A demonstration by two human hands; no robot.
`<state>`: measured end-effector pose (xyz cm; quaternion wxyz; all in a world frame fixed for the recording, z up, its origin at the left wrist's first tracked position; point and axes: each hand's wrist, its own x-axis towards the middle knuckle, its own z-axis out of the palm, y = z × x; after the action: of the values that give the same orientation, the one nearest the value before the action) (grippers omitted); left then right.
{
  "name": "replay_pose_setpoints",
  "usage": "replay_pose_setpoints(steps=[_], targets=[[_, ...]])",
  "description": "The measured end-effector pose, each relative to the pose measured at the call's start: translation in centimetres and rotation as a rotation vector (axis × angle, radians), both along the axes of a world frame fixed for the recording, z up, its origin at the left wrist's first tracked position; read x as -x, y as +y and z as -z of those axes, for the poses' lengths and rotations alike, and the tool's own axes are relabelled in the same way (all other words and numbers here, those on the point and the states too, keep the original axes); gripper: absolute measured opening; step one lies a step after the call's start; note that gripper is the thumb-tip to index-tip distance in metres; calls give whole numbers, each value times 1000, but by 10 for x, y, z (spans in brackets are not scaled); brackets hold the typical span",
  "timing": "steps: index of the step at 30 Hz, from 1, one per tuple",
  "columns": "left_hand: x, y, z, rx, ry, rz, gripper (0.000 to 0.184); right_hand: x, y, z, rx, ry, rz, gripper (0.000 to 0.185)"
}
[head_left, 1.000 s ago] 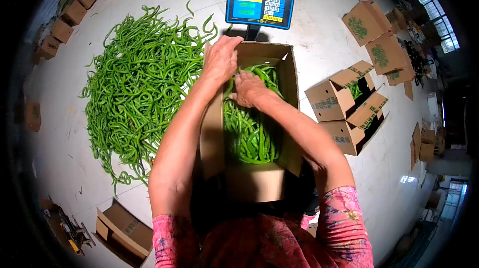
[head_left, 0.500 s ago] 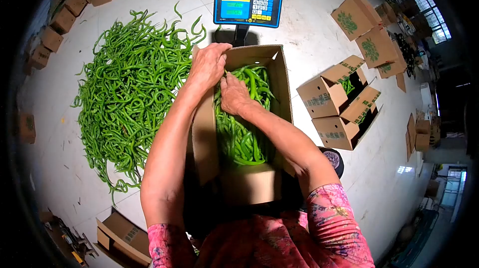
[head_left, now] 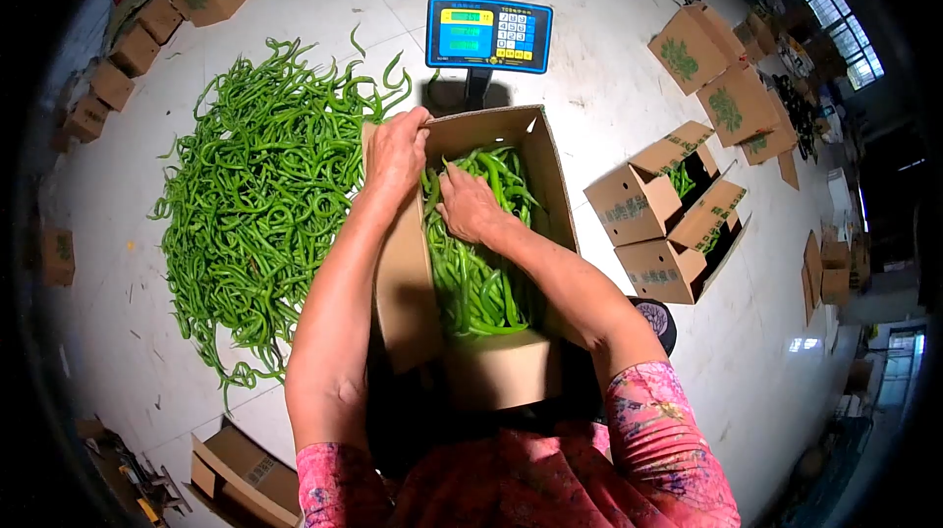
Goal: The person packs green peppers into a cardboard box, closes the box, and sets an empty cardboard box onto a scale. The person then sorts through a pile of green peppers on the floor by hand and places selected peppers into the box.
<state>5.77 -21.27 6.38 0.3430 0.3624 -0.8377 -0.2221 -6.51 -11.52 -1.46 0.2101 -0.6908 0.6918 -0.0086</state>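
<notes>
The long thin peppers in the heap (head_left: 260,204) at the left are bright green, and the same green is in the plain brown cardboard box (head_left: 405,297). The scale display of plastic (head_left: 489,34) at the far side is black with blue border and yellow keys. The cloth sleeve (head_left: 663,415) at the near right has pink floral pattern.

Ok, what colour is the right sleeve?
The right sleeve is pink with a flowery pattern; the head view shows it best.
</notes>
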Motion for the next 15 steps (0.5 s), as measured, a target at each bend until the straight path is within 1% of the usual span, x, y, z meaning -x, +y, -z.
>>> replay_pose_setpoints(steps=[3, 4, 5, 6, 7, 8, 10, 11, 13, 14, 15], targets=[[-5, -5, 5, -7, -3, -4, 18, 1, 3, 5, 51, 13, -29, 59], [-3, -5, 10, 70, -148, -5, 24, 1, 4, 8, 74, 20, -39, 59], [-1, -1, 11, 114, -232, 30, 26, 1, 1, 12, 70, 37, -43, 58], [3, 6, 6, 161, -319, 63, 28, 0, -4, -3, -51, 21, -39, 59], [10, 8, 13, 212, -227, 114, 27, -1, -7, 5, -6, 39, -43, 54], [14, 9, 21, 222, -251, 164, 28, 0, -8, 14, 32, 60, -43, 49], [20, 17, 17, 89, -492, 200, 30, 3, -13, 0, -149, 81, -98, 41], [20, 19, 13, 51, -508, 217, 29, 4, -16, -6, -235, 89, -123, 38], [14, 23, 3, -24, -551, 244, 27, 8, -8, 7, -63, -19, -51, 34], [13, 23, 8, -18, -567, 245, 25, 9, -5, 13, 23, -74, -15, 32], [13, 23, 12, -10, -580, 246, 24, 4, -13, -10, -300, -43, 0, 35]])
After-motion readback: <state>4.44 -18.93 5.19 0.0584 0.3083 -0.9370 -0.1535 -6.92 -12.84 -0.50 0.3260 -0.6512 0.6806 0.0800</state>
